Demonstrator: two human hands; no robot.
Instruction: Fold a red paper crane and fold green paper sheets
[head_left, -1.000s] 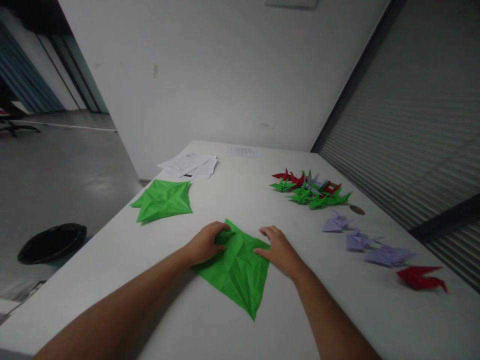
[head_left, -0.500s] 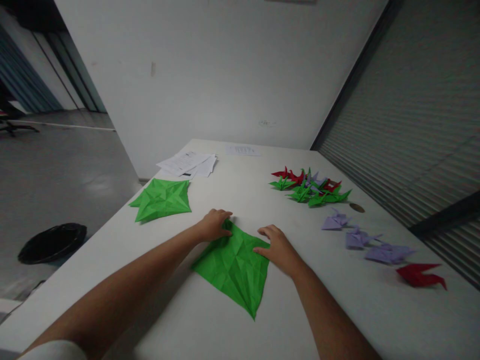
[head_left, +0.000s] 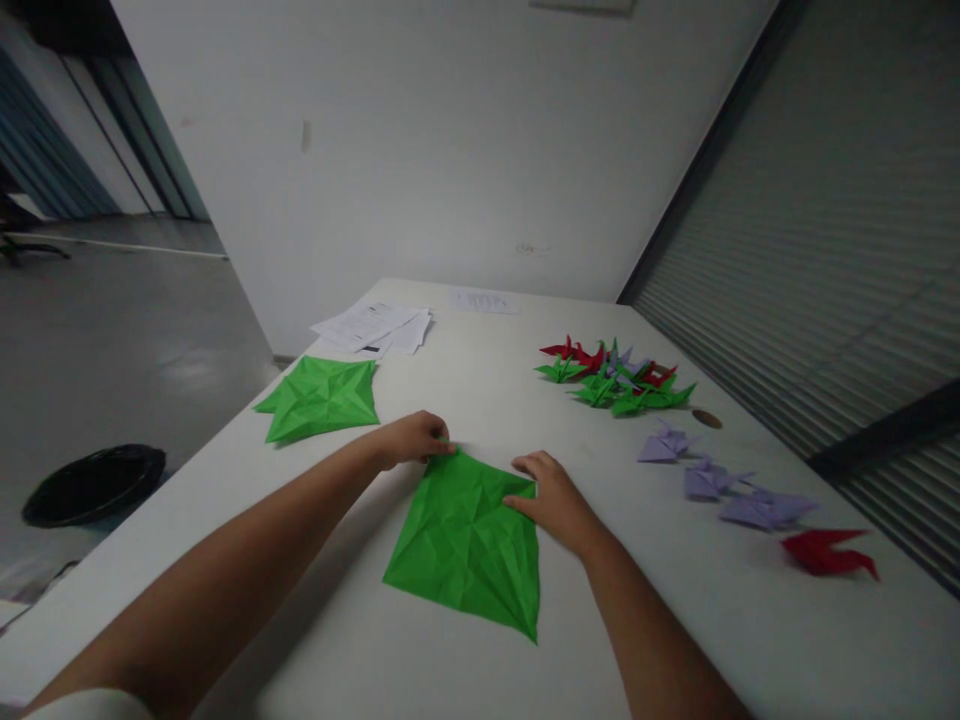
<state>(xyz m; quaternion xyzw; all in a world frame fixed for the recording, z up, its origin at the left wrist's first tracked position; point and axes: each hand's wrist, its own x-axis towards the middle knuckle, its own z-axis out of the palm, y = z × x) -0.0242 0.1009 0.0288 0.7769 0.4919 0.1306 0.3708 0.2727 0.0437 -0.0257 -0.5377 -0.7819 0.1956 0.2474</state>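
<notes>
A creased square of green origami paper [head_left: 469, 540] lies on the white table in front of me, its fold lines fanning across it. My left hand [head_left: 421, 437] pinches the paper's far left corner between thumb and fingers. At the far right corner is my right hand [head_left: 551, 500], its thumb resting over the paper and its index finger curved apart from the thumb. Part of that corner is hidden under the hand. More creased green sheets [head_left: 324, 398] lie overlapped farther left.
Folded red, green and purple paper cranes [head_left: 619, 378] cluster at the back right beside a round brown disc [head_left: 706, 419]. Several purple cranes [head_left: 709, 480] and a red crane [head_left: 829, 553] line the right side. Printed papers [head_left: 375, 325] lie at the back; a black-lined bin [head_left: 94, 487] stands left.
My left hand has shifted slightly left and drawn its corner out, so the green sheet lies more spread and square. My right hand has stayed nearly in place.
</notes>
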